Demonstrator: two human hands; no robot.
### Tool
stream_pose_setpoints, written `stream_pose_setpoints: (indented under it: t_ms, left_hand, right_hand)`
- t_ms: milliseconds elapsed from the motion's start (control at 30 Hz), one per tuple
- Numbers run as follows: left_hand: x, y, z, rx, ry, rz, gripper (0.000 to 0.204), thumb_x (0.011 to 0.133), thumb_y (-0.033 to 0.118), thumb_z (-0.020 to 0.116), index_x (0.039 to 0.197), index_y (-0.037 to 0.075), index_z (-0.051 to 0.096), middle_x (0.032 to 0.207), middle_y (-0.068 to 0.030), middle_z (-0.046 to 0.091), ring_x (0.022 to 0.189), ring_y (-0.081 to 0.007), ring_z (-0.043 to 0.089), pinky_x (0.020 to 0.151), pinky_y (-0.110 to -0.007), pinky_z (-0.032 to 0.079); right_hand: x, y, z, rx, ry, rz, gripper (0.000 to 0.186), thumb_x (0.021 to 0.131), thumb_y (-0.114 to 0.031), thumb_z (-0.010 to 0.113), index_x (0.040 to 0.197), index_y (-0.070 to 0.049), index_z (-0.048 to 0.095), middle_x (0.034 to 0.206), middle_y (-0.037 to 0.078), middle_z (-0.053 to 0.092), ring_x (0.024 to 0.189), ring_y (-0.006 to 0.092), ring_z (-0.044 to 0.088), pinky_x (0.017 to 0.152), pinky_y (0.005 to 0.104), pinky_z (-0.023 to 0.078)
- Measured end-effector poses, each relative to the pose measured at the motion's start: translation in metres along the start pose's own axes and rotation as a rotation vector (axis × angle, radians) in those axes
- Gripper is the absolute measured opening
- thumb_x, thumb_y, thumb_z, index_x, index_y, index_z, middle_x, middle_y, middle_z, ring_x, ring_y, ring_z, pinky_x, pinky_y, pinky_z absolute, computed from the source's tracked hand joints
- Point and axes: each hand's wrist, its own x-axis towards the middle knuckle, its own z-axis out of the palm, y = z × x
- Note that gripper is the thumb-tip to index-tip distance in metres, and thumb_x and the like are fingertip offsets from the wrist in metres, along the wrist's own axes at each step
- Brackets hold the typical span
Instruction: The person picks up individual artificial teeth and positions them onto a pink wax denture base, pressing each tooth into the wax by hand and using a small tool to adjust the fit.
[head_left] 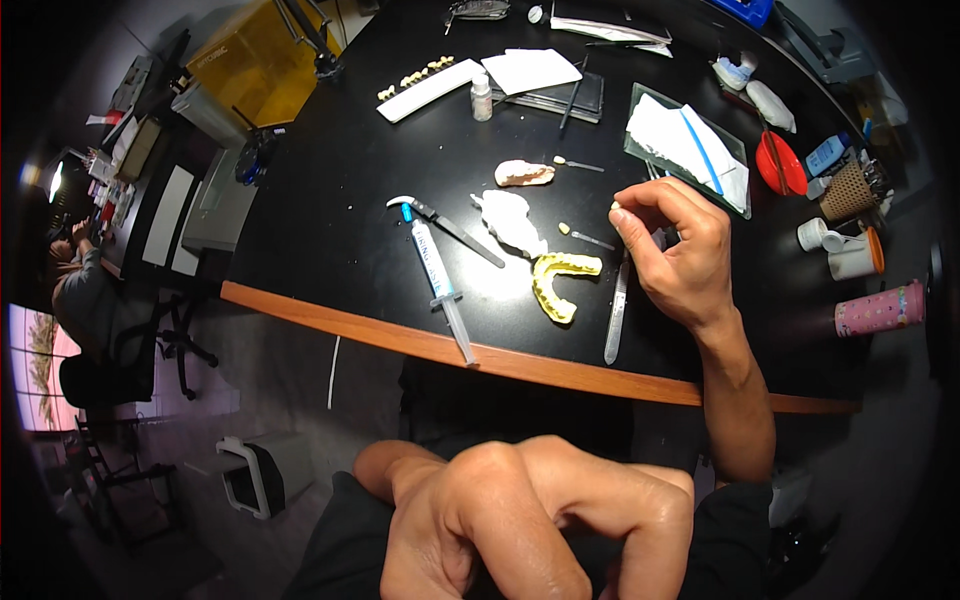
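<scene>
My right hand (690,250) is raised over the right of the bench, thumb and forefinger pinched on a small tooth-coloured piece (615,207). Below it lies a slim metal knife (617,320). Close to the camera, my left hand (530,510) has its fingers curled; their tips are out of sight, so anything in them is hidden. Left of the knife are a yellow dental arch model (550,288), a white plaster cast (508,220) and a pinkish cast piece (524,173). Two small crowns on thin pegs (585,237) (580,164) rest nearby. Curved tweezers (455,236) lie beside a blue-tipped syringe (436,280).
At the back are a white strip with several teeth (430,90), a small bottle (481,98) and white paper (530,72). A glass plate with tissue (690,150), a red bowl (780,163) and a pink tumbler (880,308) stand right. Another person (85,290) sits far left.
</scene>
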Motion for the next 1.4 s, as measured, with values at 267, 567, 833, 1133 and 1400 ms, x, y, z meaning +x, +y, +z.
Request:
stream_pose_setpoints:
  t_ms: [267, 567, 833, 1133, 1400]
  left_hand:
    - [-0.005, 0.021, 0.009, 0.446, 0.206, -0.029, 0.014, 0.090, 0.009, 0.076, 0.080, -0.002, 0.076, 0.085, -0.0146, 0.072, 0.065, -0.0197, 0.064, 0.058, -0.030, 0.045]
    - [-0.009, 0.035, 0.008, 0.889, -0.296, -0.226, 0.022, 0.091, 0.019, 0.080, 0.076, 0.003, 0.075, 0.076, -0.0095, 0.071, 0.058, -0.0173, 0.061, 0.065, -0.034, 0.039]
    - [-0.017, 0.034, 0.024, 0.830, -0.108, -0.072, 0.005, 0.090, 0.006, 0.077, 0.087, 0.003, 0.079, 0.085, -0.0115, 0.078, 0.062, -0.0172, 0.066, 0.067, -0.032, 0.037]
    - [-0.017, 0.038, 0.019, 0.850, -0.191, -0.069, 0.002, 0.089, 0.006, 0.078, 0.087, 0.005, 0.077, 0.086, -0.0105, 0.077, 0.062, -0.0171, 0.067, 0.067, -0.033, 0.037]
    - [0.011, 0.045, -0.019, 0.872, -0.389, 0.051, 0.010, 0.098, 0.017, 0.071, 0.099, 0.007, 0.070, 0.104, -0.0172, 0.075, 0.070, -0.0227, 0.069, 0.065, -0.037, 0.040]
  right_hand:
    - [0.000, -0.002, 0.001, 0.010, -0.010, -0.002, 0.006, 0.088, -0.001, 0.076, 0.093, 0.002, 0.075, 0.082, 0.011, 0.072, 0.070, 0.0184, 0.071, 0.063, 0.0289, 0.056]
    - [-0.003, 0.007, 0.001, 0.027, -0.008, -0.018, 0.007, 0.089, -0.002, 0.077, 0.094, 0.003, 0.074, 0.083, 0.009, 0.071, 0.070, 0.0154, 0.068, 0.062, 0.0271, 0.053]
    - [-0.001, 0.005, 0.000, 0.018, -0.007, -0.038, 0.007, 0.089, -0.003, 0.077, 0.092, 0.002, 0.074, 0.083, 0.009, 0.072, 0.069, 0.0155, 0.068, 0.062, 0.0278, 0.054]
    - [-0.007, 0.003, -0.001, 0.019, -0.019, -0.028, 0.006, 0.086, -0.002, 0.076, 0.089, 0.002, 0.074, 0.081, 0.013, 0.071, 0.072, 0.0234, 0.073, 0.065, 0.0334, 0.057]
    - [0.004, 0.009, -0.001, -0.019, 0.043, -0.080, 0.009, 0.088, -0.009, 0.076, 0.091, 0.000, 0.075, 0.082, 0.011, 0.074, 0.070, 0.0206, 0.071, 0.066, 0.0315, 0.056]
